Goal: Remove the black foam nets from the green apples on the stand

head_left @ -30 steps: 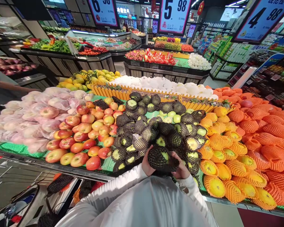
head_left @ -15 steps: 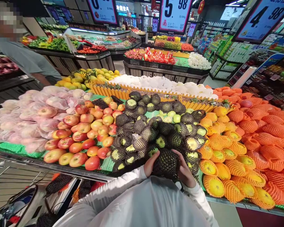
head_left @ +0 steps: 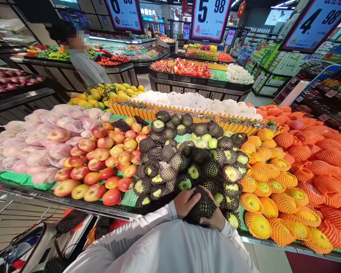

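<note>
Close to my body I hold a green apple in a black foam net (head_left: 202, 207); the net covers nearly all of it. My left hand (head_left: 186, 202) is wrapped over its left side, fingers across the top. From the right and below, my right hand (head_left: 215, 219) cups it, with some fingers hidden. Just beyond both hands lies a pile of green apples in black foam nets (head_left: 180, 161), several with their green ends showing. A few bare green apples (head_left: 212, 143) sit in the middle of that pile.
Red-yellow apples (head_left: 102, 153) and bagged fruit (head_left: 55, 132) lie left; fruit in orange nets (head_left: 284, 204) lies right. A yellow picket divider (head_left: 142, 110) runs behind. A cart (head_left: 14, 220) stands lower left. Another person (head_left: 86, 68) is beyond the stand.
My hands have turned the netted apple and brought it slightly nearer my body. My left fingers now lie over its top, my right hand lower. The other person has moved right.
</note>
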